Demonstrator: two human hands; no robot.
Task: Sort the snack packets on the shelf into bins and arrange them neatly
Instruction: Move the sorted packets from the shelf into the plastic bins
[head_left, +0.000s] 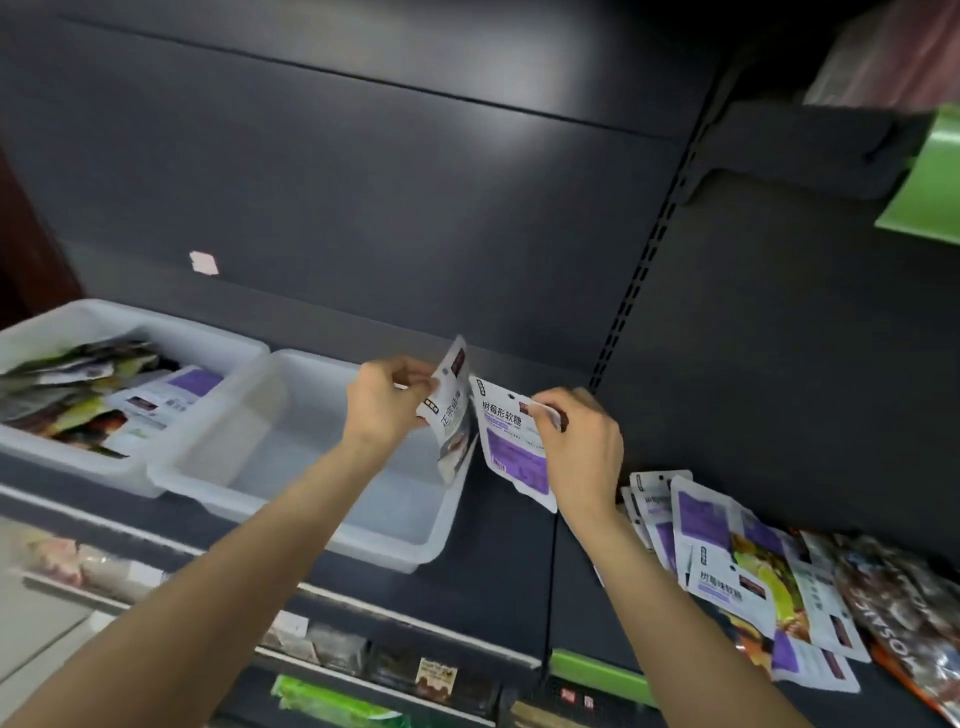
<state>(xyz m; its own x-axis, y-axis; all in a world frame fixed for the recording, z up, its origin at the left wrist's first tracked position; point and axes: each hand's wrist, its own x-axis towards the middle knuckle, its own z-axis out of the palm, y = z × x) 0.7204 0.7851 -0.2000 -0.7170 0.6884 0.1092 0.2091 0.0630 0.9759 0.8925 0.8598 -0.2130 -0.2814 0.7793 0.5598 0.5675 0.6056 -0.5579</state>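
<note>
Left grip: my left hand (387, 400) was pinching a white packet (451, 415) by its top edge, hanging right over the far right corner of the empty bin (332, 499).
Right grip: my right hand (582, 441) had fingers curled on the top of a purple packet (514, 441), just right of that bin's rim, over bare shelf (498, 561).
Other stuff: full bin (67, 452) sat touching the empty bin's left side; loose pile (753, 577) lay well right of it.
Risk: two packets were nearly touching, so honestly they could've snagged, or the purple one could've dropped outside the rim.
Room: plenty inside the empty bin; its right wall was the edge to clear.
</note>
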